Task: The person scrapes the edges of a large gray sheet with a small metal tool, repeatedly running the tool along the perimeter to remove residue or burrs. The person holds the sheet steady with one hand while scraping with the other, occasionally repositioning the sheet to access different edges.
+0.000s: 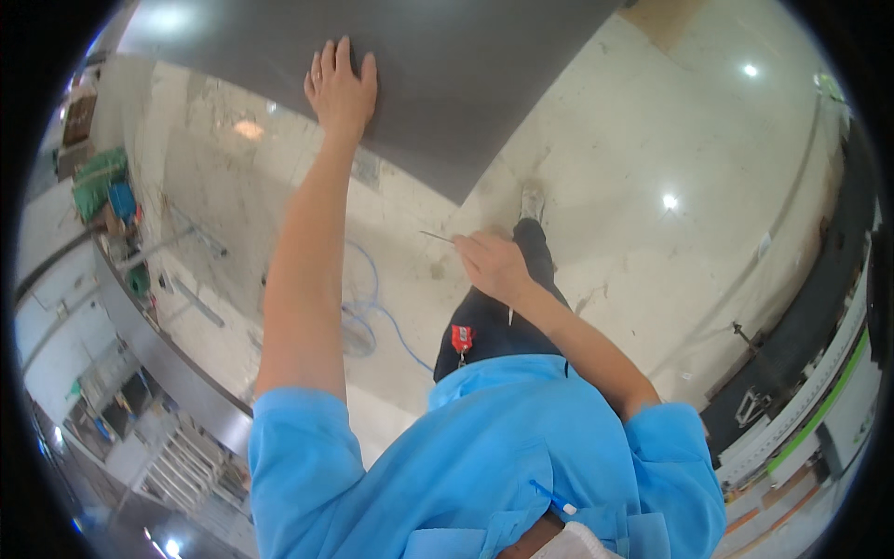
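My left hand (345, 98) lies flat near the close edge of a large dark grey sheet (447, 93), its fingers apart. The sheet stretches across the top of the view, and one corner points toward me. Closed in front of my thigh, my right hand (495, 265) grips a thin metal tool (436, 236). Its narrow dark end sticks out to the left past the fingertips, short of the sheet's corner. A pale pointed bit shows below the same hand; whether it belongs to the tool I cannot tell.
A blue hose (374, 307) loops over the pale floor (652, 233) left of my legs. Metal bars (196, 300) lie farther left, near a green bag (98, 182). A grey-edged bench (158, 335) stands at the left; a long machine with a green stripe (819, 401) runs along the right.
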### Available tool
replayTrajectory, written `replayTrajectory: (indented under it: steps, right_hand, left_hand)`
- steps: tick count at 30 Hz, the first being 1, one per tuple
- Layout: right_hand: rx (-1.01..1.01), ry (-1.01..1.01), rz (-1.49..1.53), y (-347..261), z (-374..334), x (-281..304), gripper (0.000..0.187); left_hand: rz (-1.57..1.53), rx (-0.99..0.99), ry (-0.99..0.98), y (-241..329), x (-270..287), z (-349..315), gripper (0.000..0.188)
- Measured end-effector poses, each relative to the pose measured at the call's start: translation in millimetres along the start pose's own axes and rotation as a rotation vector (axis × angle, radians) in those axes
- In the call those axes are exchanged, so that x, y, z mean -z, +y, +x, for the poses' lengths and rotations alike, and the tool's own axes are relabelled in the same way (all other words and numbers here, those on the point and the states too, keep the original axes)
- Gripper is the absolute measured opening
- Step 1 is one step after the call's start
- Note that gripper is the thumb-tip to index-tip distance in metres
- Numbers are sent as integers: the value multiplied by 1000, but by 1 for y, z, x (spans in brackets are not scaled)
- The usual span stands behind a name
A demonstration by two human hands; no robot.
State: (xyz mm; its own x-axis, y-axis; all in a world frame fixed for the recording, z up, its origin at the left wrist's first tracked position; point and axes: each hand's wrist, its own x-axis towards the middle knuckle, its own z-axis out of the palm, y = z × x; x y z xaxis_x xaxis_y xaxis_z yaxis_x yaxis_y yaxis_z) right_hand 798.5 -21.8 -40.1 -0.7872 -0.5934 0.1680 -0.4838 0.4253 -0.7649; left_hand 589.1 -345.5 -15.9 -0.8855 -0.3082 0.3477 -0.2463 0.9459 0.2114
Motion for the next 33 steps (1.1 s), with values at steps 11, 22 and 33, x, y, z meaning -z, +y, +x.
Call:
replayTrajectory:
  steps: [11,22,33]
  right_hand:
    - [-1020,548,410,165,-72,176,20]
    - [-953,707,402,266,63,232,23]
    - [-204,719,-204,442,418,417,27]
  left_hand:
    - [-53,-588,-547,177,4,-58,59]
    - [-113,-658,-412,339,-120,141,53]
    - [-85,-635,-406,420,-181,245,55]
